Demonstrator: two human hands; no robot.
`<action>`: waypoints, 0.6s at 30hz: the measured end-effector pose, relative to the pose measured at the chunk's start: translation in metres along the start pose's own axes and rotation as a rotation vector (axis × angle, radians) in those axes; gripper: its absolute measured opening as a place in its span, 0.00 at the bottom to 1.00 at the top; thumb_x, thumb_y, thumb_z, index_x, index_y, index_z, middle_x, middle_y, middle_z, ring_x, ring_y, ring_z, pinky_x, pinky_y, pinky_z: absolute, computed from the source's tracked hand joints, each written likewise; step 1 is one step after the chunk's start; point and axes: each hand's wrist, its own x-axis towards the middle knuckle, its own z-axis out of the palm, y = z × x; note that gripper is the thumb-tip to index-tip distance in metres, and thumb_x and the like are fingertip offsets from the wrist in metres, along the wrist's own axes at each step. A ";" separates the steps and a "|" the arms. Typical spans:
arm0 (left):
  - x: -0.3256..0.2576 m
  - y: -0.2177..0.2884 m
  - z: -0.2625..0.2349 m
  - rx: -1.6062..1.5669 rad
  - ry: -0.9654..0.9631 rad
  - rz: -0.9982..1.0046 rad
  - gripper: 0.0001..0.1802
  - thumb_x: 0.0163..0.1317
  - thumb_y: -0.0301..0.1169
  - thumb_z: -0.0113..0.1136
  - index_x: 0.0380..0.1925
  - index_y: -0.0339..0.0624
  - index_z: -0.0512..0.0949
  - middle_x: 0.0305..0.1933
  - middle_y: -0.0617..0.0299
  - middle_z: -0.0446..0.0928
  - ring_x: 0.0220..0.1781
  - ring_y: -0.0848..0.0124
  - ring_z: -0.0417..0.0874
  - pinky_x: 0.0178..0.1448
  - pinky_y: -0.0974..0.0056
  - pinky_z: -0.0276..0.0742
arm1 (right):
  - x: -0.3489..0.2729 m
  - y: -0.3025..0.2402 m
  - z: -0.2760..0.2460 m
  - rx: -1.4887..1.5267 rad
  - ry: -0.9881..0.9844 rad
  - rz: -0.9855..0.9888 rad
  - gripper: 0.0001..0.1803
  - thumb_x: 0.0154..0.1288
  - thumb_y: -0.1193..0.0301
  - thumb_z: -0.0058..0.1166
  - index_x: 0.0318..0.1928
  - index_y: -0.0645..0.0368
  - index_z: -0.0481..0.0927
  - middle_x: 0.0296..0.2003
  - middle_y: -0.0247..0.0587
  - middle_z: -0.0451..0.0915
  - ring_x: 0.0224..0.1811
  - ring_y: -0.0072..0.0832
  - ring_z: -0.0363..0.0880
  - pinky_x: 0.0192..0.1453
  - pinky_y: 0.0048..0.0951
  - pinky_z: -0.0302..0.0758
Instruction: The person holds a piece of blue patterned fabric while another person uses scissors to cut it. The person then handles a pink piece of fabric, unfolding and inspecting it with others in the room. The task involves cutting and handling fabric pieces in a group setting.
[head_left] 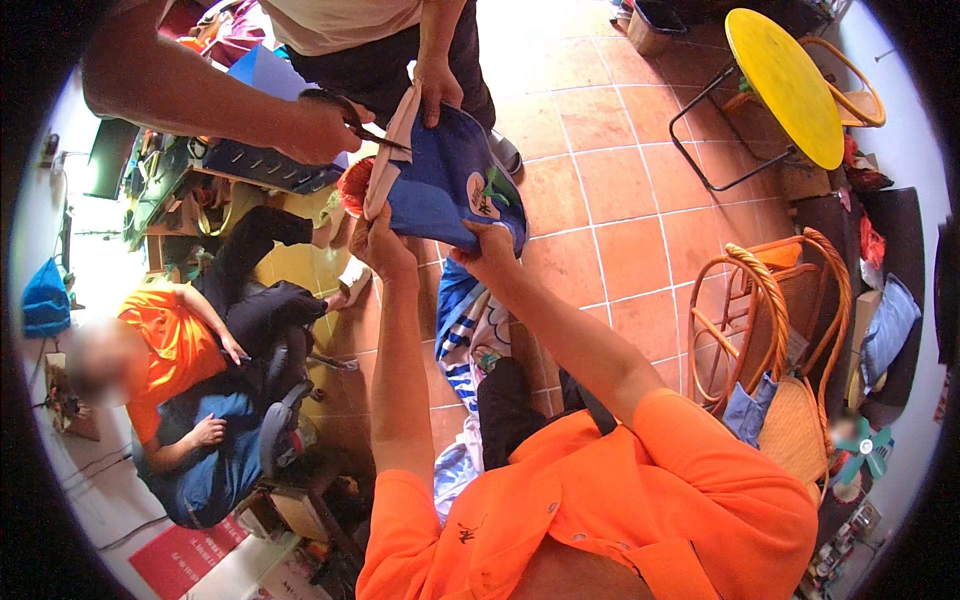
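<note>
A blue cloth piece (437,180) with a round white patch, a green motif and a pale strip (402,125) along one edge is stretched between me and another person. My left hand (382,250) grips its near left corner, by the pale strip. At the near right edge, below the patch, my right hand (490,252) is closed on the same cloth. The other person's hand (437,85) pinches the far edge. Their other hand holds dark-handled scissors (378,138), blades at the pale strip. A red, ribbed-looking bit (354,184) sticks out beside the strip.
Blue-and-white patterned fabric (458,345) hangs below the cloth toward my legs. A seated person (165,335) in orange is on the left. To the right stand a yellow round-topped folding table (785,85) and rattan chairs (770,310) on a tiled floor (635,235).
</note>
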 end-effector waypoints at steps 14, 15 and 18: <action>-0.028 -0.003 0.013 0.144 -0.011 0.040 0.06 0.53 0.24 0.59 0.31 0.37 0.81 0.26 0.66 0.76 0.21 0.79 0.73 0.19 0.76 0.63 | 0.023 -0.011 -0.030 -0.029 0.000 -0.012 0.06 0.60 0.73 0.54 0.34 0.58 0.71 0.26 0.41 0.77 0.22 0.33 0.75 0.19 0.35 0.70; -0.028 0.003 0.013 0.145 -0.037 0.031 0.06 0.53 0.24 0.59 0.31 0.37 0.81 0.26 0.66 0.76 0.21 0.79 0.73 0.19 0.76 0.63 | 0.021 -0.011 -0.029 -0.042 0.035 -0.006 0.06 0.59 0.73 0.54 0.35 0.58 0.70 0.26 0.41 0.77 0.22 0.33 0.75 0.19 0.36 0.70; -0.023 0.013 0.011 0.165 -0.048 0.001 0.05 0.55 0.26 0.59 0.31 0.37 0.80 0.27 0.65 0.76 0.21 0.77 0.72 0.19 0.72 0.63 | 0.019 0.000 -0.015 -0.053 0.031 -0.061 0.06 0.60 0.74 0.53 0.36 0.57 0.70 0.27 0.41 0.77 0.22 0.33 0.75 0.19 0.35 0.69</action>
